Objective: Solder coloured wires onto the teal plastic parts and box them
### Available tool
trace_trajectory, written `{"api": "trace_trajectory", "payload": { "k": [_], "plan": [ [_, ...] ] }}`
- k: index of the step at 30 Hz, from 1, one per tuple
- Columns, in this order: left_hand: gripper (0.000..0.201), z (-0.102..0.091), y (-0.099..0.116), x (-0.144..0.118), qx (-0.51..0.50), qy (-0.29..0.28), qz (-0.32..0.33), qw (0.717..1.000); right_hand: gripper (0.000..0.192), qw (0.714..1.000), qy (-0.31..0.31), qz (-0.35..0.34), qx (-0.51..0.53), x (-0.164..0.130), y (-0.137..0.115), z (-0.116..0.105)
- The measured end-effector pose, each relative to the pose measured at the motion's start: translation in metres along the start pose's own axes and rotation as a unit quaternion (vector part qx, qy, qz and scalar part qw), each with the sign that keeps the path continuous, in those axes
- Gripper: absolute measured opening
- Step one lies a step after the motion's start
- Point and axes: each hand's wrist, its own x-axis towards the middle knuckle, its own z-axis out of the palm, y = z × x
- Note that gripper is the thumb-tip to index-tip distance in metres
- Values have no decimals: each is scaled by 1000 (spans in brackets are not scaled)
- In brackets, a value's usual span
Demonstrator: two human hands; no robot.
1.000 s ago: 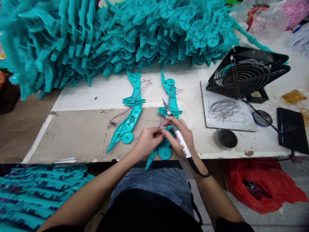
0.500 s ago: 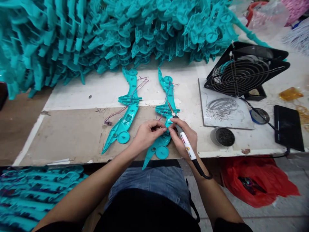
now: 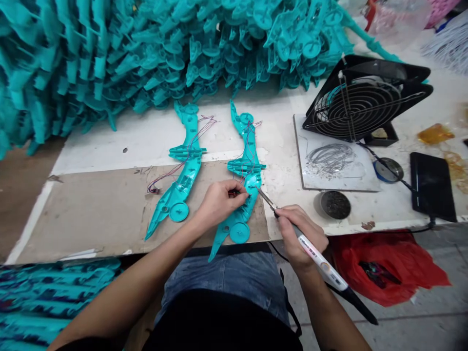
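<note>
My right hand (image 3: 302,234) is closed round a white and grey soldering iron (image 3: 318,261), whose tip points left at the nearer turquoise plastic bow-shaped shell (image 3: 252,202). The tip is close to the shell's lower middle; whether it touches I cannot tell. My left hand (image 3: 223,202) is pinched at the left side of this shell, on thin red and dark wires (image 3: 232,194) whose ends the fingers mostly hide. More wires run up to the shell's top. A second turquoise shell (image 3: 190,180) with loose wires lies to the left.
Behind the shells rises a large heap of turquoise parts (image 3: 164,53). On the right stand a black fan (image 3: 354,105), a white scribbled board (image 3: 336,170), a dark-filled cup (image 3: 333,205), a small round tin (image 3: 389,169) and a black box (image 3: 433,185). A red bag (image 3: 395,263) lies below the table edge.
My right hand has moved right and down, away from my left fingers, and the soldering iron has tilted so its tip points at the shell. My left hand keeps its pinch.
</note>
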Motion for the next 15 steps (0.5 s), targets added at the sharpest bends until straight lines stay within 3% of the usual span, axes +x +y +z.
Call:
{"api": "trace_trajectory", "payload": {
  "k": [7,15],
  "plan": [
    [9,-1,3,3,83,-10,24,996,25,1000,-6,-7,23,-9,1,0],
    [9,0,3,4,99,-14,32,994,25,999,-34,-35,14,-7,1,-2]
  ]
}}
